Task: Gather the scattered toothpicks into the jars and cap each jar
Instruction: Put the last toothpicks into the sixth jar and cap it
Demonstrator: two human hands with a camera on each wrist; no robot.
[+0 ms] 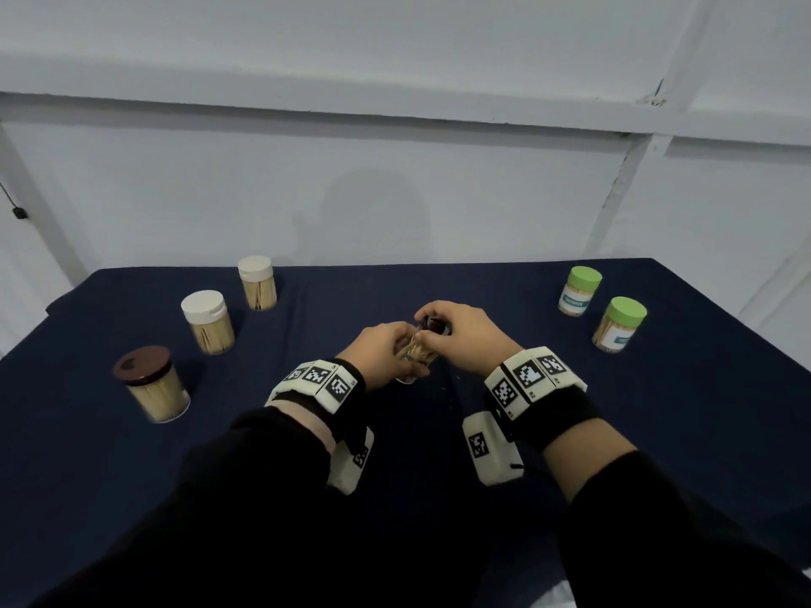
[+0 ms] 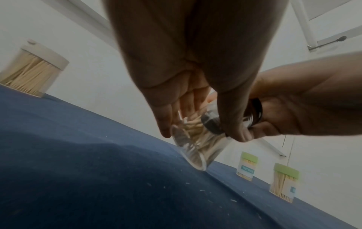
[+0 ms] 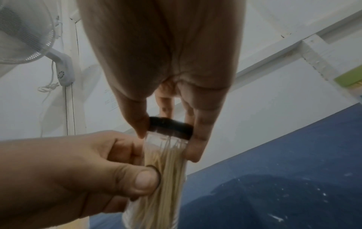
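Toothpick jars stand capped at both sides of the dark blue tablecloth [image 1: 439, 454], with one more held in the middle. Farthest left is a brown-lidded jar [image 1: 153, 386], full of toothpicks. Behind it and a little to the right stands a white-lidded jar [image 1: 207, 320], and beyond that a cream-lidded jar [image 1: 257, 282] near the far edge of the cloth.

At the centre, the left hand [image 1: 382, 357] has its fingers and thumb curled round the clear jar [image 2: 197, 144], gripping its body; the thumb presses the jar's side in the right wrist view. That jar is tilted, its base just above the cloth, and pale toothpicks [image 3: 170, 178] fill it lengthwise. The right hand [image 1: 461, 335] pinches the dark cap [image 3: 170, 127] between thumb and fingers, the cap sitting on the jar's mouth; whether it is fully seated cannot be told.

Small pale flecks [image 2: 233, 200] dot the cloth near the hands.

On the right, well apart from the hands, stand two green-lidded jars: the far green-lidded jar [image 1: 579, 290] carries a label, and the near green-lidded jar [image 1: 619, 324] sits just right of it and closer to the person.
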